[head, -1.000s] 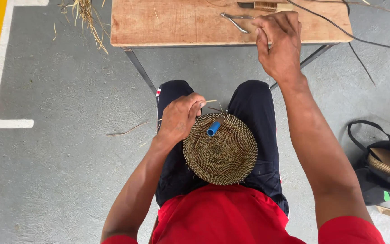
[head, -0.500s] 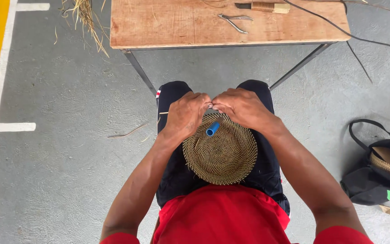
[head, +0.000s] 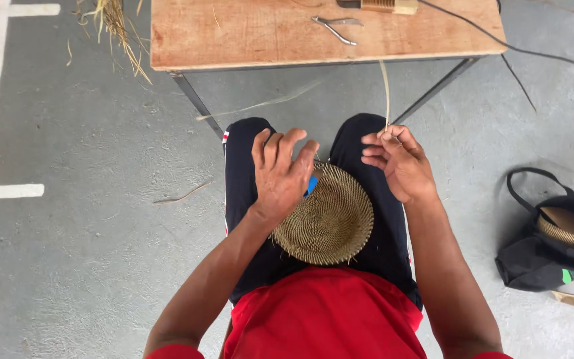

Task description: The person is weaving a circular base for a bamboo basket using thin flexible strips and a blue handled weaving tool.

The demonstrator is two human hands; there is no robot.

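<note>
I am bracing the woven disc (head: 330, 219) with my spread-open left hand (head: 280, 174) while my right hand (head: 396, 163), pinching the pale strand (head: 386, 93) running toward twelve o'clock, should be keeping it taut.

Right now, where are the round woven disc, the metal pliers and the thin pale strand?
Round woven disc (head: 330, 223), head view, centre of its coiled face.
Metal pliers (head: 335, 28), head view, on the handles.
Thin pale strand (head: 386, 93), head view, mid-length above the right hand.
</note>
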